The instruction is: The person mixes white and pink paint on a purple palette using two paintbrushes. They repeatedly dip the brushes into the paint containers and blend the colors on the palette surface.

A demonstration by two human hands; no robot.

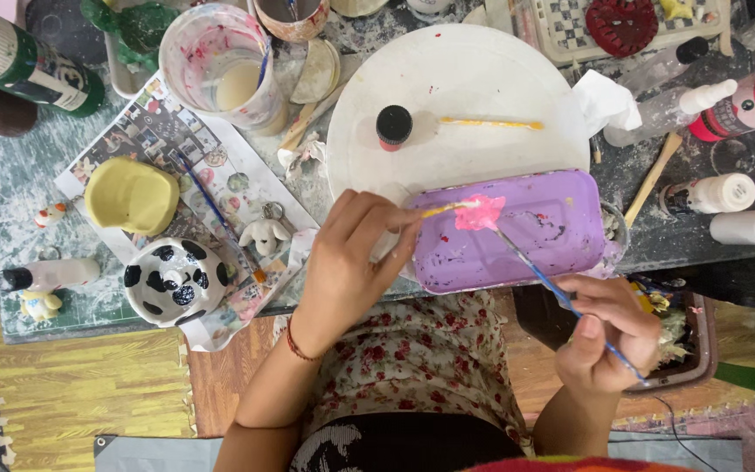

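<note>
My left hand (347, 253) pinches a thin yellow stick (447, 208) that carries a small pink piece (481, 212), holding it over a lilac plastic tray (552, 232) used as a palette. My right hand (609, 336) grips a blue-handled brush (543, 278) whose tip touches the pink piece. Behind the tray lies a round white plate (474, 79) with a small black-capped red bottle (393, 128) and another yellow stick (491, 124) on it.
Left of the plate are a paint-stained water cup (220, 65), a yellow clay dish (131, 196), a black-spotted white bowl (175, 280) and a small white dog figure (266, 234) on printed paper. Paint bottles (744, 100) stand at the right, a green one (24, 61) at far left.
</note>
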